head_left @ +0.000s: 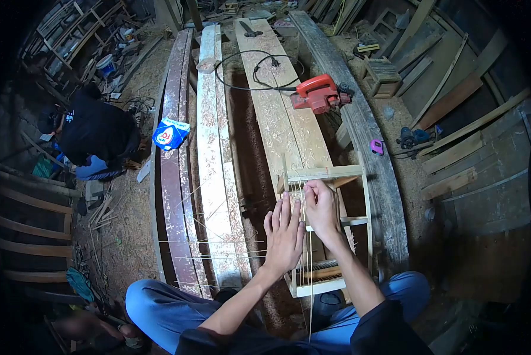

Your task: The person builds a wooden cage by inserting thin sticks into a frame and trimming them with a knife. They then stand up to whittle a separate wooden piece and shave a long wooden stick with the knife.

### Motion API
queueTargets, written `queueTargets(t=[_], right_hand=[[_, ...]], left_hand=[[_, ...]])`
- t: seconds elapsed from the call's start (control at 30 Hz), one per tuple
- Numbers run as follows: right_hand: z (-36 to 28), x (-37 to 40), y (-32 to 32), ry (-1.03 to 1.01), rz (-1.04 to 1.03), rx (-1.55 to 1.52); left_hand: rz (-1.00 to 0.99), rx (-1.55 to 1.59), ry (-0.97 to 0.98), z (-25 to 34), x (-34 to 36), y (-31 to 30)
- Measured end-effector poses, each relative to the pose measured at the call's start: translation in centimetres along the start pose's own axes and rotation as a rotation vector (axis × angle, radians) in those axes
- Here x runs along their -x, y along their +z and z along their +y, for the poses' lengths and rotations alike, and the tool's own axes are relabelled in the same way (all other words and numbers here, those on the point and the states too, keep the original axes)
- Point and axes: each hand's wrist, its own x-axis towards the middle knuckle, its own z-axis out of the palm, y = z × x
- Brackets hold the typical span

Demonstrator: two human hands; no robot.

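Observation:
A small light-wood frame (365, 201) with thin rods along its near end (321, 274) stands between my knees, against the planks. My left hand (285, 236) lies over its left side, fingers stretched out and flat. At the far rail (324, 173), my right hand (323, 210) is closed in a pinch on a thin wooden stick. A long thin stick (310, 284) runs down from between my hands toward my lap. More thin sticks (218, 242) lie across the boards to the left.
A red electric planer (320, 94) with a black cable (217, 74) rests on the shaving-covered planks (271, 118). A pink tape measure (376, 147) sits on the right beam (363, 112). On the left boards is a blue packet (171, 135). Another person (97, 130) crouches at left.

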Motion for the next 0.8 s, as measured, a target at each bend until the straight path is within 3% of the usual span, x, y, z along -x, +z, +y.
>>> queueTargets(t=[0.17, 0.53, 0.8], right_hand=[[-1.2, -0.3, -1.8, 0.137, -0.042, -0.087], [0.1, -0.3, -1.1, 0.08, 0.038, 0.007], [-0.1, -0.3, -1.7, 0.092, -0.017, 0.011]], left_hand=[[-0.013, -0.048, -0.002, 0.1, 0.0, 0.5], [-0.012, -0.048, -0.036, 0.7, -0.2, 0.7], [-0.004, -0.067, -0.042, 0.7, -0.1, 0.8]])
